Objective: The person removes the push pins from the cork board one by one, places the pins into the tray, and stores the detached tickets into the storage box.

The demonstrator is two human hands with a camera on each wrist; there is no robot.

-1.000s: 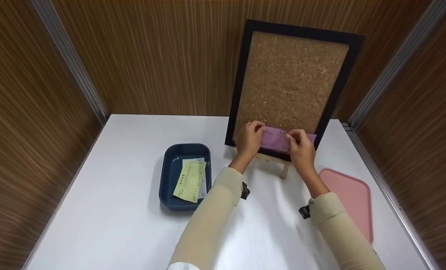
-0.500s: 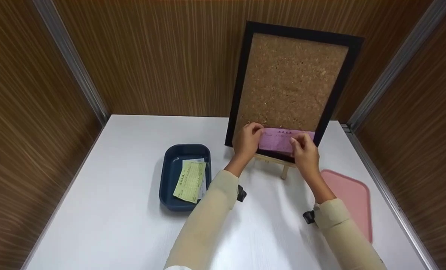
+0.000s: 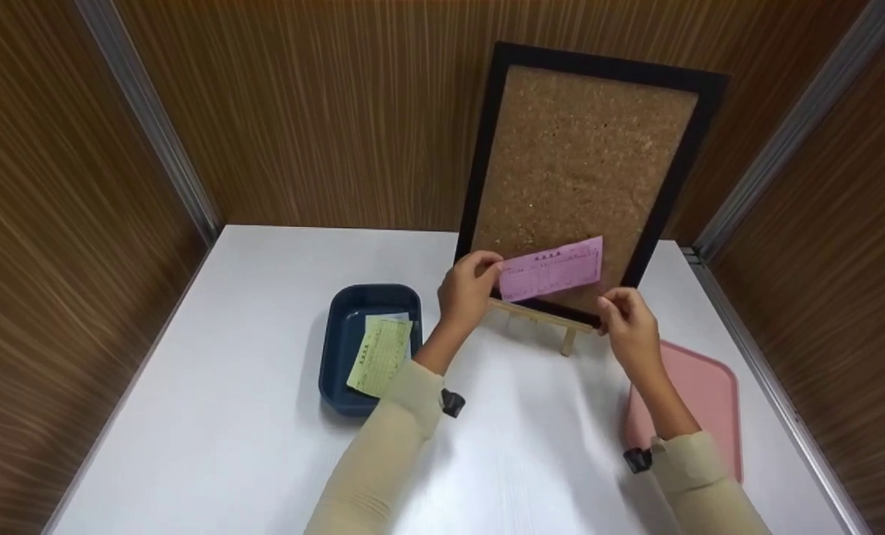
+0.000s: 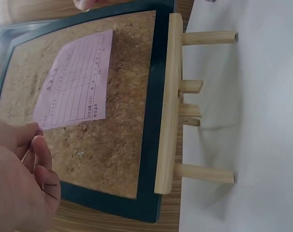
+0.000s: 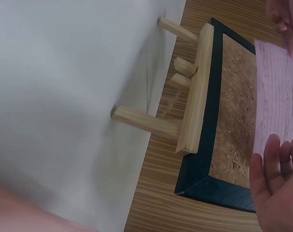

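At its left end, a pink printed paper slip [image 3: 553, 271] is pinched between thumb and fingers of my left hand [image 3: 468, 288]. The slip tilts up to the right in front of a black-framed cork board [image 3: 583, 148], overlapping its lower part. My right hand [image 3: 630, 327] is below the slip's right end, apart from it in the head view, thumb and index finger close together. From the right wrist, its loosely bent fingers [image 5: 272, 162] overlap the end of the slip, and nothing shows in them. The board leans on a small wooden easel [image 4: 169, 104].
A dark blue tray [image 3: 336, 349] left of my arms holds a yellow-green slip [image 3: 379, 357] and a pale one beneath it. The pink tray [image 3: 698, 401] lies at the right, partly behind my right forearm. Wood-grain panels [image 3: 323, 111] surround the white table [image 3: 249, 334].
The pink slip, earlier held by both hands low against the board, has tilted and shifted left with my left hand. My right hand has let go of it and moved down and right.
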